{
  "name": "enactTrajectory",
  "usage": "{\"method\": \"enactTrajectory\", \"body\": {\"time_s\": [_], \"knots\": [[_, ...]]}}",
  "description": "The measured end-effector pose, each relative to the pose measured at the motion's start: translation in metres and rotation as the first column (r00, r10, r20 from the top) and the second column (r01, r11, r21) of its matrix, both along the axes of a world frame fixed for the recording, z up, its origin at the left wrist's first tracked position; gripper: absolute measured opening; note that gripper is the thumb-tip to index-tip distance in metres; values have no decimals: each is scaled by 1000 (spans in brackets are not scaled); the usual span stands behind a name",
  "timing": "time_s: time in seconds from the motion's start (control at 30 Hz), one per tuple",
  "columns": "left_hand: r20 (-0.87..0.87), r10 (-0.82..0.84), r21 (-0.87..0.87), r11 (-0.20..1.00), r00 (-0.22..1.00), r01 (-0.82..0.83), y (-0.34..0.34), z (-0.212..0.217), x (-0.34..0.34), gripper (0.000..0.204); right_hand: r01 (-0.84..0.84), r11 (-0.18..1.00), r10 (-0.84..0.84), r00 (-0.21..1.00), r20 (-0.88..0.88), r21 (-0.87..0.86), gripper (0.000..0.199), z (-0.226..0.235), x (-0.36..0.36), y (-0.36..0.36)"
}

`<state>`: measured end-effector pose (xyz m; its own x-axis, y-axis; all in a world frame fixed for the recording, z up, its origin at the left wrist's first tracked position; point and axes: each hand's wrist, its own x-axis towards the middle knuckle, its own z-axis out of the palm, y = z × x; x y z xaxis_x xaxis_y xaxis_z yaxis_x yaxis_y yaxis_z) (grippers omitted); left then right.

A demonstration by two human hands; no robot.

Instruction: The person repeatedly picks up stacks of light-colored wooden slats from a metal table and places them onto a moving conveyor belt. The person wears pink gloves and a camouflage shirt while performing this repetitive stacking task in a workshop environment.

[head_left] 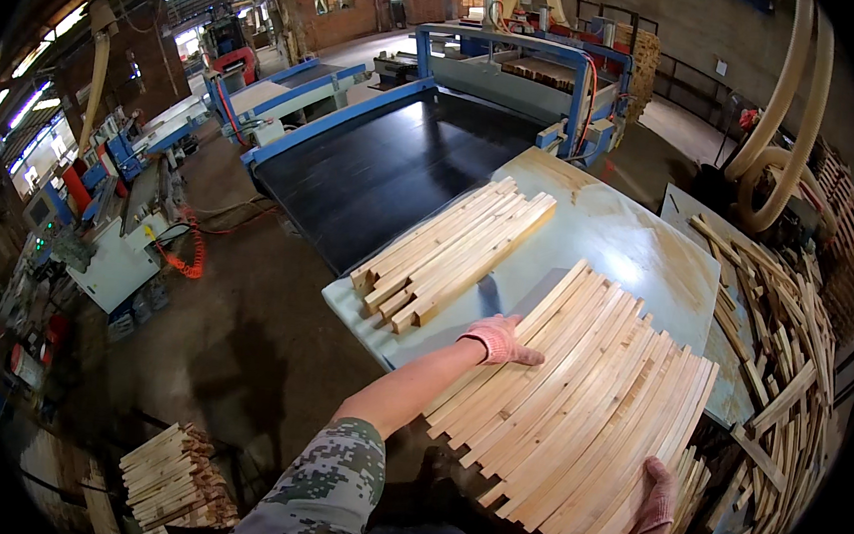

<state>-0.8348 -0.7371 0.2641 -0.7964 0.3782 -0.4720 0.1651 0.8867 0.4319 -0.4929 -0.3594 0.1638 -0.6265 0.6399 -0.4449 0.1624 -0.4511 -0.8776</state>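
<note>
A wide row of pale wooden strips [577, 399] lies side by side on a grey-topped table [631, 223], its near end jutting past the table's edge. My left hand [503, 340], in a pink knitted glove, rests on the row's left side, fingers stretched over the top of the strips. At the near right corner, my gloved right hand [658, 493] is closed around the outer strips; part of its grip is hidden. Left of the row, a smaller stack of wooden strips [458, 249] sits on the same table, with uneven ends.
A black conveyor belt [385, 168] adjoins the table's far left side and leads to a blue-framed machine [524, 49]. Loose scrap strips [790, 376] are heaped at the right. Another wood stack [180, 478] stands low at left. Thick beige hoses [796, 105] hang at far right.
</note>
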Motion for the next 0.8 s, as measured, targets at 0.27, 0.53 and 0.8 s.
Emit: {"method": "enactTrajectory", "body": {"time_s": [0.27, 0.53, 0.8], "knots": [[-697, -58, 216, 934, 715, 285, -8, 0, -110, 116, 42, 995, -35, 996, 80, -87, 48, 18, -74, -12], [-541, 170, -39, 973, 824, -227, -160, -36, -245, 102, -112, 993, 111, 991, 72, 20, 45, 48, -181, -82], [-348, 309, -19, 941, 885, -337, -269, 2, -354, 103, -26, 1000, 25, 998, 61, 18, 46, 39, -306, -197]]}}
